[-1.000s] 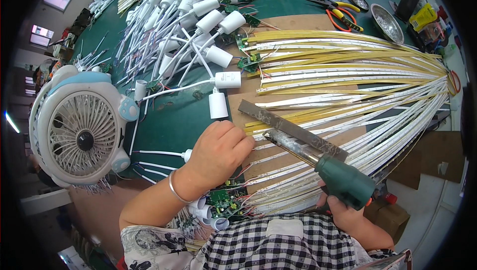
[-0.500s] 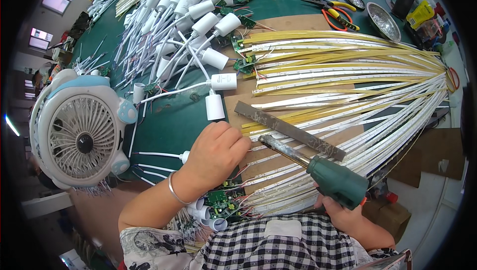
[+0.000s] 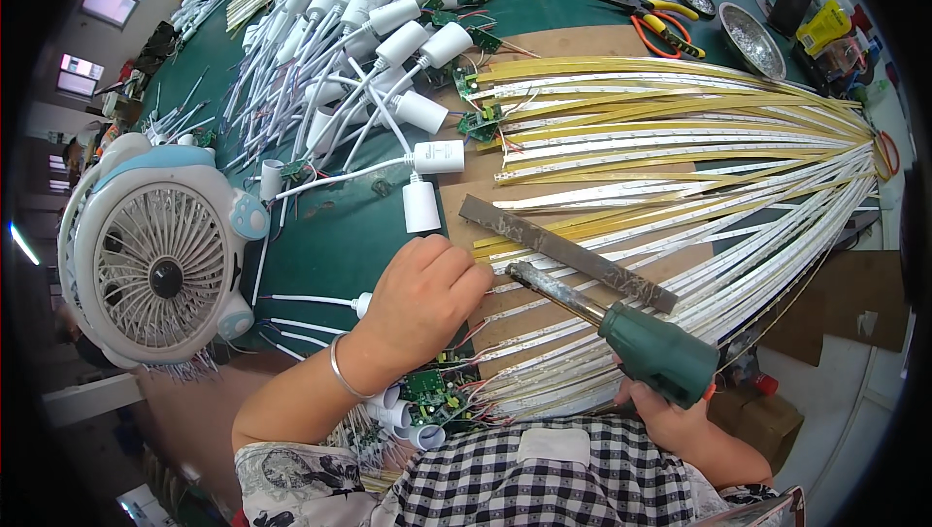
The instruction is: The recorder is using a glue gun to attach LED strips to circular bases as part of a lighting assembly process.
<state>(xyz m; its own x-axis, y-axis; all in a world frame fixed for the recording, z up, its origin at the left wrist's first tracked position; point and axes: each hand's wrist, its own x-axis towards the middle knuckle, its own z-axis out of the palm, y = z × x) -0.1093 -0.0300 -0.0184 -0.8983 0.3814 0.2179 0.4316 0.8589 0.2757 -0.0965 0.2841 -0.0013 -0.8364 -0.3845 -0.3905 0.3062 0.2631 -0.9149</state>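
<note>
My right hand is wrapped round the green handle of a soldering gun, whose metal tip points left toward my other hand. My left hand is closed in a pinch just left of that tip; its fingers hide whatever they hold. Under and beside both hands lie many white and yellow LED strips, fanned out from the right. A flat metal bar rests slantwise across them, beyond the soldering tip. Green circuit boards with thin wires sit below my left wrist.
A heap of white lamp sockets with cables covers the far left of the green table. A white and blue fan stands at left. Pliers and a metal bowl lie at the far right. Brown board lies under the strips.
</note>
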